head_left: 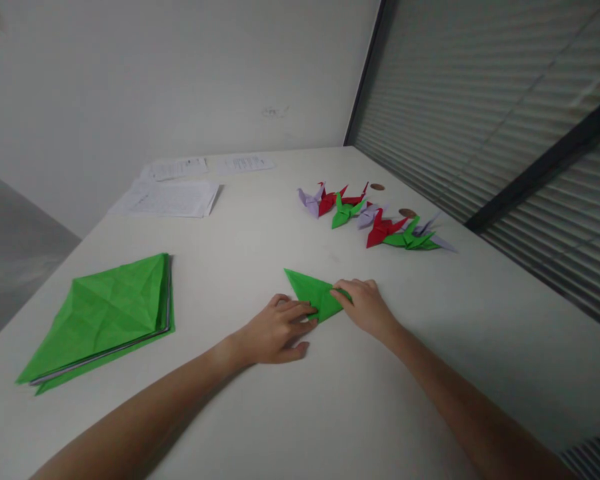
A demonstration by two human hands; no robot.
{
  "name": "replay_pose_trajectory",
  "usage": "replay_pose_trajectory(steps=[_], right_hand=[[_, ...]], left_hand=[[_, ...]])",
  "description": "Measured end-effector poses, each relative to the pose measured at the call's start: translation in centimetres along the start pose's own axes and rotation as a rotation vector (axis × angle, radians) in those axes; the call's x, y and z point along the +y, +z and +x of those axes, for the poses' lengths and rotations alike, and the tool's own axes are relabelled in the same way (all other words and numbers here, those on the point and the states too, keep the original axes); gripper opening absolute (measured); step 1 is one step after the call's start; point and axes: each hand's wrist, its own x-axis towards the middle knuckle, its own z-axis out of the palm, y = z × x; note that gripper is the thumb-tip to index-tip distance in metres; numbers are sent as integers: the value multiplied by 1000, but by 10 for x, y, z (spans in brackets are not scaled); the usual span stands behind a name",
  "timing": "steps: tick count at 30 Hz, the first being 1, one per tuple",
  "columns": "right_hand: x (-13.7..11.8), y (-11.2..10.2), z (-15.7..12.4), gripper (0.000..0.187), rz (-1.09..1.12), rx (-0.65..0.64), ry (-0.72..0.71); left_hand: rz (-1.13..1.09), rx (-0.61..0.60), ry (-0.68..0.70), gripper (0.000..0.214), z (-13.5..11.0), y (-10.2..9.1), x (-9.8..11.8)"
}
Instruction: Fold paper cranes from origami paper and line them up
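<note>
A green paper point(314, 291), folded into a narrow triangle, lies flat on the white table point(260, 247) in front of me. My left hand point(279, 329) rests palm down on the table, its fingertips pressing the paper's lower left edge. From the right, my right hand point(365, 307) lies over the paper's near corner, with fingers curled and pressing it down. Both hands touch the paper; neither lifts it.
A stack of creased square sheets, green on top point(105, 313), lies at the left. Several folded paper cranes in red, green and lilac point(375, 220) sit at the back right near two small brown discs point(407, 213). Printed white sheets point(175, 197) lie at the far side. Blinds run along the right.
</note>
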Motion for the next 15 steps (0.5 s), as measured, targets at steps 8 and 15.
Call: replay_pose_trajectory(steps=[8,15], right_hand=[[-3,10,4,11,-2,84,125],[-4,13,9,11,18,102,138]], left_hand=[[-95,7,25,43,1,0,1],[-60,-16,29,36,0,-2,-2]])
